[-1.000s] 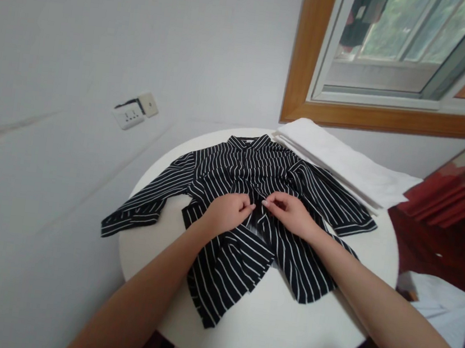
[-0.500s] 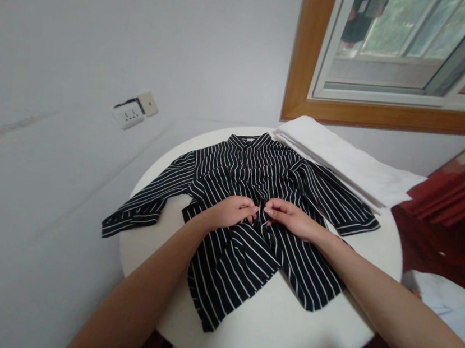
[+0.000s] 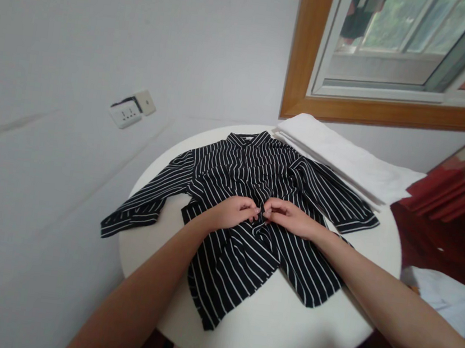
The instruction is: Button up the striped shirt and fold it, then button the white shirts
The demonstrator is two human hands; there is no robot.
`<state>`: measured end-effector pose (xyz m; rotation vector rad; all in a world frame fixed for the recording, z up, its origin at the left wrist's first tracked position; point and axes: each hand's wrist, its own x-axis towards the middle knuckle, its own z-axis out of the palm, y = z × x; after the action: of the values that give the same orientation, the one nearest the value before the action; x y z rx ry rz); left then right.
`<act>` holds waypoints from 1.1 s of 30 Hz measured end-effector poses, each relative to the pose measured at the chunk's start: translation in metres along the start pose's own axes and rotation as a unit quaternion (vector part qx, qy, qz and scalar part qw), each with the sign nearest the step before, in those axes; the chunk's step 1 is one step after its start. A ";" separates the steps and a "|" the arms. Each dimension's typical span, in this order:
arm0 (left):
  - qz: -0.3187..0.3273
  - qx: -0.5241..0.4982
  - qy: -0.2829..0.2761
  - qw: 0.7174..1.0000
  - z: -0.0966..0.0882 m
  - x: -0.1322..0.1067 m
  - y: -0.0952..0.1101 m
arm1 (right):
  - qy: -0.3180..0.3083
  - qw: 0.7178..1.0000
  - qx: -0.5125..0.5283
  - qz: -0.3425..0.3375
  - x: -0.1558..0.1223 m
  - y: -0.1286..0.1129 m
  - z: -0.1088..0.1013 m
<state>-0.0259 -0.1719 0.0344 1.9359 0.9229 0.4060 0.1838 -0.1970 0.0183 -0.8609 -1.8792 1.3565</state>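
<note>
A black shirt with white stripes (image 3: 242,166) lies spread on a round white table (image 3: 280,338), its collar toward the wall and its sleeves out to both sides. At the middle of its front, my left hand (image 3: 236,213) pinches the fabric by the front opening. Close beside it, my right hand (image 3: 288,217) is pinched on the opposite edge, the fingertips of both hands nearly touching. Any button between the fingers is too small to make out. Below the hands the two front panels part, showing the table between their hems.
Folded white cloth (image 3: 345,157) rests at the table's back right. A wall with a socket (image 3: 126,114) borders the left side, and a wood-framed window (image 3: 384,111) is behind. Red fabric (image 3: 459,188) and white items (image 3: 442,293) are at the right, off the table.
Both hands stay at the shirt's front opening, with only slight finger movement; the fabric just below them has bunched a little differently. The camera view has shifted slightly.
</note>
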 end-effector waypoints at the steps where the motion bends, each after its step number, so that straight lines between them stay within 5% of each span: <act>1: 0.004 0.000 -0.002 1.000 0.000 0.000 -0.001 | 0.001 1.000 0.003 0.002 0.000 -0.001 0.000; 33: 0.002 0.002 -0.011 1.000 -0.005 -0.003 0.007 | -0.014 0.998 0.042 0.035 -0.001 -0.005 -0.002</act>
<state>-0.0277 -0.1734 0.0430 1.9411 0.9070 0.3846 0.1853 -0.1980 0.0232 -0.8771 -1.8145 1.4846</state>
